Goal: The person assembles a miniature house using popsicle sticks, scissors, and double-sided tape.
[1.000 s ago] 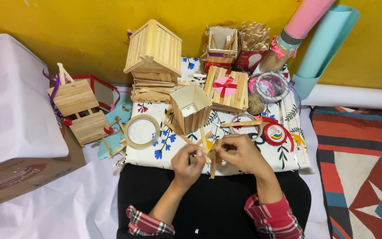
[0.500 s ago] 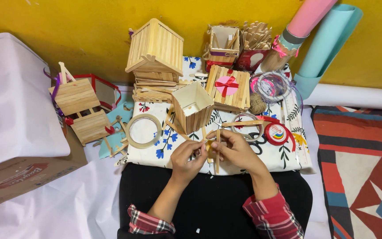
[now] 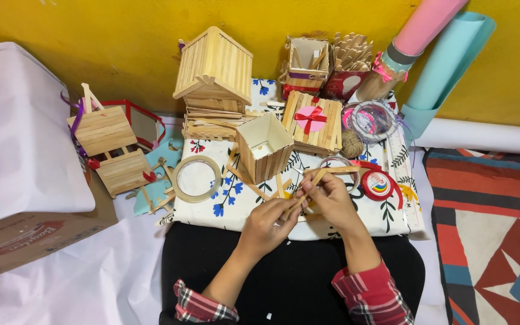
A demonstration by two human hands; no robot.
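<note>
Over a floral-print cloth [image 3: 224, 207] spread across the person's lap, two bare hands are meeting at the centre of the view. Much here is hard to make out: the fingers are overlapping each other, so the exact points of grip are hidden, and the person's arms are cut off at the bottom edge, showing only red plaid cuffs. At the far left, a purple and red object is cropped by the frame edge and cannot be identified.

The left hand [image 3: 266, 222] and the right hand [image 3: 332, 201] are both pinching a small assembly of craft sticks [image 3: 317, 177], fingers closed together on the wood. The sticks are pale, flat and thin; one is slanting from lower left to upper right between the two hands, and another is lying roughly level from the right hand's fingertips towards the right. How the sticks are joined cannot be told. The assembly is being held just above the cloth, in front of an open-topped square stick box [image 3: 264, 147].

Around the hands, a roll of masking tape [image 3: 196, 179] is lying flat to the left of the box. A stick house with a pitched roof [image 3: 215, 66] is standing behind it against the yellow wall. A flat stick panel bearing a pink heart and red bow [image 3: 312, 120] is resting just right of the box, and a red tape dispenser [image 3: 379, 183] is sitting near the right hand.
</note>
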